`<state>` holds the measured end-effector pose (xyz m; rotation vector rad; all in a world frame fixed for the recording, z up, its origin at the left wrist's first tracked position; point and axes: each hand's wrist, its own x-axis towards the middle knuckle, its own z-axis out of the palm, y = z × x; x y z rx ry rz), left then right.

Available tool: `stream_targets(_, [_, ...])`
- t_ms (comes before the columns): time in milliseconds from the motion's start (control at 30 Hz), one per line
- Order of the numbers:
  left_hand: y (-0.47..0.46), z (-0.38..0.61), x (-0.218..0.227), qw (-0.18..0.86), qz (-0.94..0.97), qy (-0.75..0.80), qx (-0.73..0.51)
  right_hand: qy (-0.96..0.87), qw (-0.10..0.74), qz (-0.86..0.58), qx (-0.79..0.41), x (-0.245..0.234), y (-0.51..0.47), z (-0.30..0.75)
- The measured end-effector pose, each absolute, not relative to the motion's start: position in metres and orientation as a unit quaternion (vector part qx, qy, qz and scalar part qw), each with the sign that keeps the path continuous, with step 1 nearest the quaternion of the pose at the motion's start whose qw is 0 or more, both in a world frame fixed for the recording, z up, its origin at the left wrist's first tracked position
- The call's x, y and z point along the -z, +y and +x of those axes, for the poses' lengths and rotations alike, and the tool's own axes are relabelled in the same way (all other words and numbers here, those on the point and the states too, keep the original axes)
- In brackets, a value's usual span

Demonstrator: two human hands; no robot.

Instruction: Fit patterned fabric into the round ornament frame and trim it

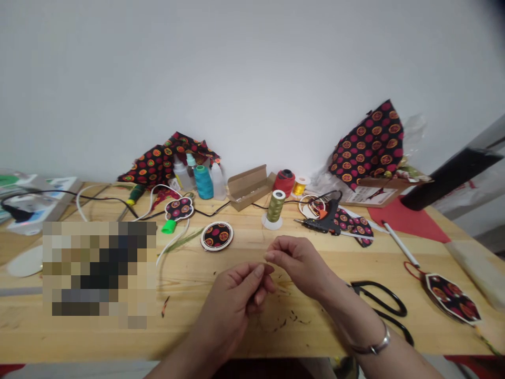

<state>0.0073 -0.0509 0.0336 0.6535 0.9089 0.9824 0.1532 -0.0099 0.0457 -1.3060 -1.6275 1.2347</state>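
The left hand (240, 292) and right hand (298, 258) meet over the table, each with thumb and forefinger pinched together; I cannot tell what, if anything, is between the fingertips. Dark scraps (292, 317) lie beneath. The disc (216, 236), nearest of the larger pieces, lies flat beyond the left hand — its fabric set within a pale rim, so that much looks done. The flower (179, 209), farther left, looks covered too. The octagon (452, 298), well off to the right, has a red loop (412, 270) at one end and yellowish threads (487, 339) at the other; I see neither on the disc, so I judge it less finished. A wisp of green thread (184, 240) lies beside it, and the green spool (275, 207) stands beyond the hands.

Of the containers, the small box (246, 193) is open, something glossy showing inside, too unclear to name. The big box (373, 195) has patterned cloth (369, 142) heaped over it, hiding most of its contents. The white bottle (218, 181) stands upright — its fill level does not show.
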Motion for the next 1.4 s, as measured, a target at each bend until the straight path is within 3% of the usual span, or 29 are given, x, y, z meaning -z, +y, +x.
stream_targets(500, [-0.049,0.01,-0.033,0.72,0.303,0.43,-0.452,-0.603,0.39,-0.504,-0.48,-0.044,-0.011,0.157])
stream_targets(700, [-0.047,0.009,-0.033,0.721,0.309,0.424,-0.453,-0.469,0.409,-0.483,-0.616,-0.033,-0.015,0.163])
stream_targets(933, [-0.049,0.009,-0.03,0.712,0.343,0.434,-0.432,-0.434,0.395,-0.452,-0.672,-0.033,-0.018,0.157])
stream_targets(1233, [-0.047,0.007,-0.029,0.688,0.395,0.462,-0.397,-0.54,0.383,-0.497,-0.56,-0.041,-0.02,0.156])
stream_targets(1400, [-0.046,0.005,-0.023,0.656,0.448,0.478,-0.377,-0.547,0.42,-0.516,-0.509,-0.053,-0.016,0.167])
